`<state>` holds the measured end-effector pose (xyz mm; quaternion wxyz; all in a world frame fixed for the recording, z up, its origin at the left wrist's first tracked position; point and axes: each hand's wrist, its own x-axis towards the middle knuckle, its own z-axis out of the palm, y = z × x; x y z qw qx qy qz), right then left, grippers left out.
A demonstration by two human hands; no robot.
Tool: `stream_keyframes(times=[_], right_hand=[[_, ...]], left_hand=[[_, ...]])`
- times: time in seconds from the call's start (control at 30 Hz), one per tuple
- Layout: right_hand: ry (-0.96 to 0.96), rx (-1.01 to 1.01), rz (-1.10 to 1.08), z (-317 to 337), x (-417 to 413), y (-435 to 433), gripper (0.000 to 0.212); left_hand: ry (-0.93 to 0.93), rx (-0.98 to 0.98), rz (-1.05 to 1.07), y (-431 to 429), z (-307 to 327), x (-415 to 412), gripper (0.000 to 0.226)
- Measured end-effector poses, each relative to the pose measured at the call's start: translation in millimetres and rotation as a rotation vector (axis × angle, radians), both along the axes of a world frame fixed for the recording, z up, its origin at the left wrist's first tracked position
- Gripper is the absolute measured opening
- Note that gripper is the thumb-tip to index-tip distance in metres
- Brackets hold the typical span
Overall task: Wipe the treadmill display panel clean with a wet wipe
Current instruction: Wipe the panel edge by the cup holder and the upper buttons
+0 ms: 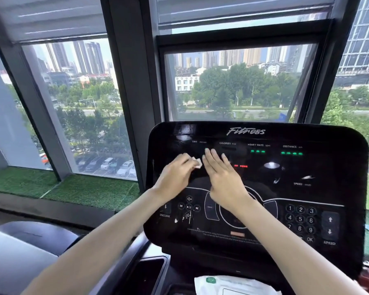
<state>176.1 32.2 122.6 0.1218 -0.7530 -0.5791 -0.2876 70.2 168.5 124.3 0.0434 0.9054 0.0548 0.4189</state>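
The black glossy treadmill display panel (285, 188) fills the lower right, with green and red lights lit and white button markings. My left hand (175, 175) is over the panel's upper left part, fingers closed on a small folded white wet wipe (197, 163) that sticks out at its fingertips. My right hand (224, 179) lies flat beside it, fingers straight and together, palm down over the panel's middle, holding nothing. The two hands almost touch at the wipe.
A white wet-wipe pack (232, 286) with a green logo lies in the tray below the panel. A dark cup holder (145, 275) sits to its left. Large windows (77, 99) stand behind, with green turf (51, 186) on the sill.
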Motion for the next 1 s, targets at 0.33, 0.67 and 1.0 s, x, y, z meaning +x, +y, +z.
stream_keyframes(times=[0.33,0.67,1.0], right_hand=[[0.004,0.036,0.0,-2,-1,1,0.08],[-0.004,0.05,-0.006,-3,-2,4,0.077],[0.006,0.054,0.006,0,-2,3,0.073]], left_hand=[[-0.135,-0.146,0.137,19,14,0,0.012],[-0.372,-0.293,0.391,32,18,7,0.014],[-0.208,-0.097,0.218,21,21,10,0.018]])
